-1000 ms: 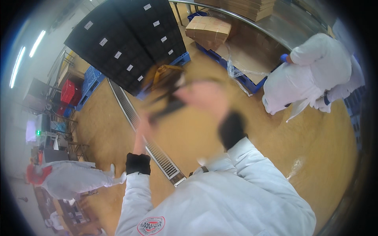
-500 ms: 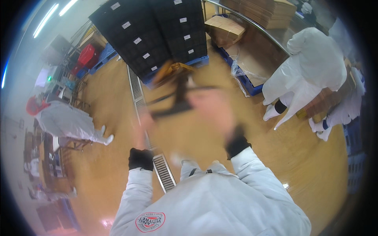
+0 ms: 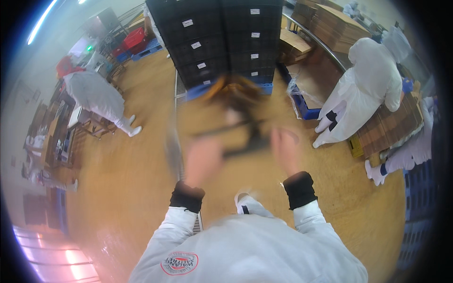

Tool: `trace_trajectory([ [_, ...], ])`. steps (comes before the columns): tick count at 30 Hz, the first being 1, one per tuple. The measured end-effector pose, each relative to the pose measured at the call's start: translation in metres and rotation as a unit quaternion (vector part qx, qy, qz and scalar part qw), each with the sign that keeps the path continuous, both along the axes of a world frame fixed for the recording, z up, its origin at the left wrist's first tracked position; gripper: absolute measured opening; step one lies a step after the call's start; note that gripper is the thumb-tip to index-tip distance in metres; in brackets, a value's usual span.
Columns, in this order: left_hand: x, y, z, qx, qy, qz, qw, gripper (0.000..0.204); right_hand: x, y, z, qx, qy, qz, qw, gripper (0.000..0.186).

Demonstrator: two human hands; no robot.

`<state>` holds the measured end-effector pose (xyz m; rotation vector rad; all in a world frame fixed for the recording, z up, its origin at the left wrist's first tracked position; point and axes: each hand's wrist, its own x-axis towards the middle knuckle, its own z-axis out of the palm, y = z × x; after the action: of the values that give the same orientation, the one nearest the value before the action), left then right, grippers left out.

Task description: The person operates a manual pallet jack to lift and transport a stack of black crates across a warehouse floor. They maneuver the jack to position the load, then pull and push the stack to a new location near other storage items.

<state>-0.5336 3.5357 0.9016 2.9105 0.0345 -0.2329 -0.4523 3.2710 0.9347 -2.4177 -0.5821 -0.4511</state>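
We look down past white sleeves with black cuffs at two bare hands, held apart from each other on a dark, loop-shaped handle with crossbars (image 3: 257, 141). Our left hand (image 3: 203, 161) is at the handle's left end and our right hand (image 3: 285, 150) at its right end; both look closed round it, though blur hides the separate fingers. The handle lies between our hands, its crossbars running left to right and tilted, the right side farther from us. From it a dark shaft (image 3: 244, 113) leads straight away from our body, leaning a little to the left, toward a blurred orange-yellow metal frame (image 3: 218, 89) low over the tan floor. The shaft joins the handle nearer our right hand than our left. Just beyond the frame, directly ahead, rises a tall stack of black plastic crates with small white labels (image 3: 212, 37), on a blue plastic pallet (image 3: 267, 88); we cannot tell whether frame and pallet touch. To our right, well apart, a person in white coveralls (image 3: 370, 70) bends over brown cardboard
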Motion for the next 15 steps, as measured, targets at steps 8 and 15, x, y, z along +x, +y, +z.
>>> trace_trajectory([
  [8, -0.116, -0.049, 0.004, 0.006, -0.022, 0.022, 0.999, 0.019, -0.107, -0.051, 0.002, -0.021, 0.011, 0.031, 0.999, 0.042],
  [15, -0.190, -0.161, 0.038, 0.011, -0.001, 0.046, 0.999, 0.018, -0.169, -0.148, -0.026, -0.165, -0.006, 0.054, 0.985, 0.047],
])
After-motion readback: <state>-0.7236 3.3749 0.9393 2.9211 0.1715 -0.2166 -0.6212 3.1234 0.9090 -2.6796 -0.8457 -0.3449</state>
